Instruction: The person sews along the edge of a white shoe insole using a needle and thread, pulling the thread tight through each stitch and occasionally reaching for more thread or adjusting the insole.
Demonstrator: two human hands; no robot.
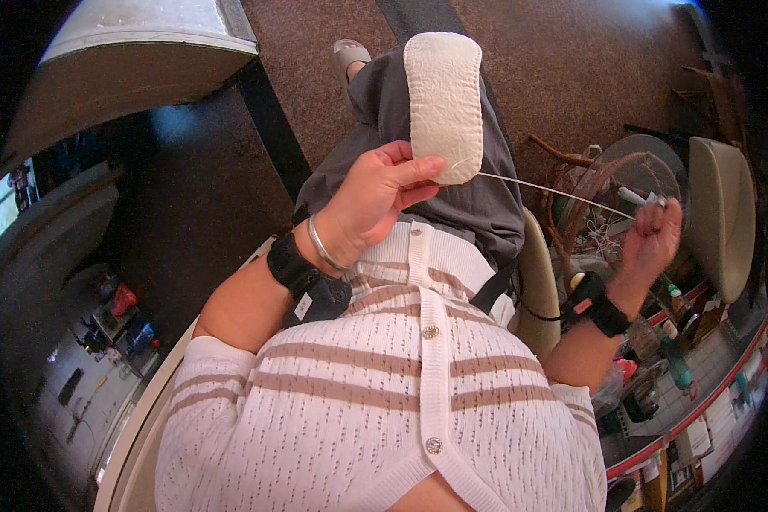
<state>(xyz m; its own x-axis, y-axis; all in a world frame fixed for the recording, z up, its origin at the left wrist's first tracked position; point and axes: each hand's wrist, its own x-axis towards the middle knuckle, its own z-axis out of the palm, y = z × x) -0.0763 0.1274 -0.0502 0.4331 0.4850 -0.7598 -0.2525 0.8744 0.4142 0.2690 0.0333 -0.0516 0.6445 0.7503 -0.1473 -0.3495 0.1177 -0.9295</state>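
An oblong cream fabric pad [446,107] with rounded corners and stitching along its edges lies over my lap. My left hand [384,183] pinches its near end, thumb on top and fingers beneath. From the pad's near right edge a pale thread [555,189] runs taut to the right. Out to that side, my right hand [653,235] is closed at the far end of the thread, its fingers slightly blurred. Whether a needle is between those fingers is too small to tell.
A beige chair [723,218] stands at the right beside a wire-and-branch-like basket [572,205] holding tangled white string. Shelves with bottles and boxes [695,439] are at the lower right. A white-topped table [145,38] is at the upper left.
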